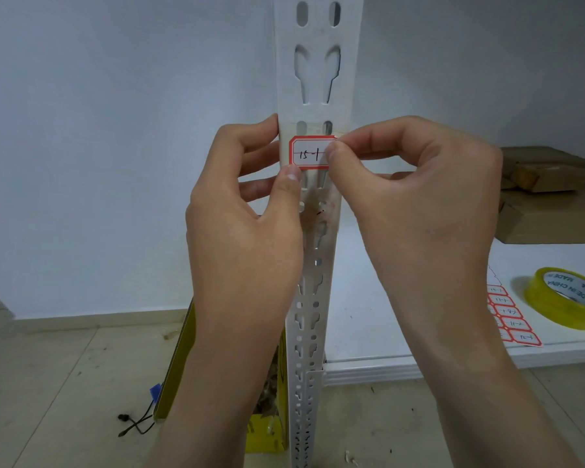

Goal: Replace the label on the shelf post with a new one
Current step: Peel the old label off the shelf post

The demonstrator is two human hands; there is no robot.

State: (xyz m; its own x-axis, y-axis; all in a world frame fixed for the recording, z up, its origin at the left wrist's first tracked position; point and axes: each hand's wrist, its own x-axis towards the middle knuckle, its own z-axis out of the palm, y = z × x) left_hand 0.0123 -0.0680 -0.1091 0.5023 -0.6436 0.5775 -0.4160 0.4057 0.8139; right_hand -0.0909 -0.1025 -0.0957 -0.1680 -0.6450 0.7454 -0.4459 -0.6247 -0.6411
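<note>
A white slotted shelf post [313,79] stands upright in the middle of the view. A white label with a red border [309,153], handwritten "15-1", lies against the post at hand height. My left hand [250,204] wraps the post's left edge, its thumb tip touching the label's lower left corner. My right hand [406,184] pinches the label's right end between thumb and forefinger. Below the label the post is stained brownish with residue. A clear strip of tape seems to cover the post just above the label.
On the white shelf board [385,352] at the right lie a sheet of red-bordered labels [514,315] and a roll of yellowish clear tape [568,297]. Cardboard boxes [547,194] sit further back. A yellow box [264,430] stands on the tiled floor behind the post.
</note>
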